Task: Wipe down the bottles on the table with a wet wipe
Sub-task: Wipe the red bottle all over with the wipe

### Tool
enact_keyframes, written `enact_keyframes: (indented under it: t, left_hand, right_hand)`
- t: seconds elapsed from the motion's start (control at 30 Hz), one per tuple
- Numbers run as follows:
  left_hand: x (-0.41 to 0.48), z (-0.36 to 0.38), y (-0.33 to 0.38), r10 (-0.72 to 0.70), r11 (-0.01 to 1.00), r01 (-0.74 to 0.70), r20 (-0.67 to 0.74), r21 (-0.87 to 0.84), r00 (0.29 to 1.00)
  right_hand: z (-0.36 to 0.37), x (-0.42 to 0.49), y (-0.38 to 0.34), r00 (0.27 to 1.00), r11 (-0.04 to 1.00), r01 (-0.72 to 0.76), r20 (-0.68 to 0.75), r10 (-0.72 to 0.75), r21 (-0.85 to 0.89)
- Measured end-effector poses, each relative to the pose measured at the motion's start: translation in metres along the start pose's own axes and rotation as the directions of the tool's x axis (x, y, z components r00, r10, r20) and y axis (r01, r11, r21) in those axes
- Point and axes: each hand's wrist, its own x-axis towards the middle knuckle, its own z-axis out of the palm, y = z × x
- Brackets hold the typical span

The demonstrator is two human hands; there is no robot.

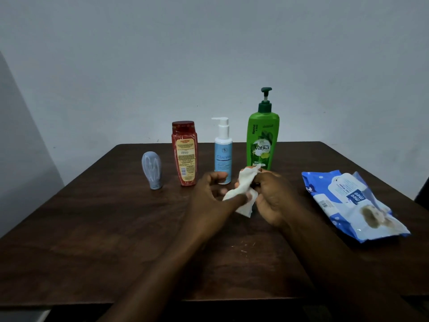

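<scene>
Several bottles stand in a row at the far side of the dark wooden table (92, 240): a small grey-blue tube (152, 169) on its cap, a red bottle (185, 153), a pale blue pump bottle (223, 154) and a tall green pump bottle (263, 138). Over the table's middle, in front of the blue and green bottles, both hands hold a crumpled white wet wipe (243, 190). My left hand (214, 194) pinches its lower part. My right hand (272, 196) grips its upper part. Neither hand touches a bottle.
A blue and white pack of wet wipes (352, 203) lies flat at the right side of the table. A pale wall rises behind the table's far edge. The near table edge runs along the bottom of the view.
</scene>
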Motion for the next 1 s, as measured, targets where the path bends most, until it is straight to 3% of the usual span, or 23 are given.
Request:
enact_keyframes:
  t: [0.23, 0.33, 0.43, 0.5, 0.63, 0.8, 0.93, 1.0]
  left_hand:
    - [-0.004, -0.021, -0.009, -0.183, 0.964, 0.182, 0.012, -0.196, 0.983]
    - [-0.004, -0.035, -0.009, -0.27, 0.909, 0.271, 0.049, -0.317, 0.962]
    - [-0.002, -0.045, -0.011, -0.322, 0.867, 0.324, 0.069, -0.379, 0.944]
    - [0.0, -0.051, -0.012, -0.341, 0.85, 0.34, 0.071, -0.402, 0.937]
    - [0.004, -0.06, -0.011, -0.329, 0.861, 0.32, 0.047, -0.396, 0.943]
    - [0.011, -0.067, -0.012, -0.233, 0.947, 0.214, -0.053, -0.241, 0.971]
    - [0.015, -0.068, -0.014, -0.195, 0.955, 0.173, -0.071, -0.241, 0.978]
    - [0.015, -0.067, -0.012, -0.19, 0.946, 0.168, -0.057, -0.279, 0.98]
  right_hand:
    - [0.022, -0.004, 0.01, 0.989, 0.976, -0.145, -0.006, 0.148, 0.159]
    - [0.015, -0.005, 0.011, 0.966, 0.955, -0.259, 0.036, 0.256, 0.145]
    - [0.014, -0.004, 0.01, 0.96, 0.958, -0.273, 0.095, 0.265, 0.083]
    - [0.018, -0.006, 0.009, 0.97, 0.981, -0.194, 0.147, 0.193, -0.008]
    - [0.029, -0.016, 0.011, 0.978, 0.952, 0.122, 0.2, -0.066, -0.282]
    - [0.033, -0.018, 0.018, 0.889, 0.709, 0.458, 0.282, -0.361, -0.536]
    - [0.036, -0.019, 0.026, 0.797, 0.494, 0.588, 0.356, -0.488, -0.64]
    - [0.035, -0.014, 0.033, 0.785, 0.466, 0.59, 0.333, -0.523, -0.659]
